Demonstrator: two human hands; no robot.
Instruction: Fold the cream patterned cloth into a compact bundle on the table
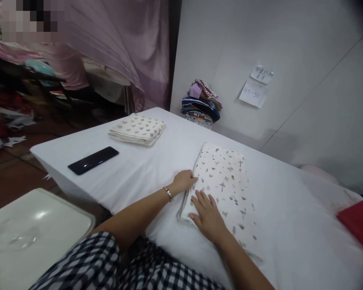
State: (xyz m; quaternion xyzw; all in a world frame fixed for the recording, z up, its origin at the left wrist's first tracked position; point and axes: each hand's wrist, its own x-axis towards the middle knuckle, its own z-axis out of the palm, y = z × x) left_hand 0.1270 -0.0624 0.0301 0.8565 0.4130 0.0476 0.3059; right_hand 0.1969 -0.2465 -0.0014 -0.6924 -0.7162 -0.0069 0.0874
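Note:
In front of me a white cloth (226, 181) printed with small grey and green plant motifs lies folded in a long flat shape. My left hand (183, 181), a metal-banded watch or bracelet (168, 193) at its wrist, grips the cloth's left edge with curled fingers. Flat on the near left part of the same cloth rests my right hand (208, 215), its fingers spread. A second folded cloth (139, 128), cream with grey motifs, sits in a neat square farther left, away from both hands.
The table (139, 169) wears a white cover. A black phone (93, 160) lies near its left edge. Folded clothes (201, 102) are piled by the wall; a red object (359, 221) is at right. A white plastic surface (33, 229) stands lower left. A person (68, 64) sits beyond.

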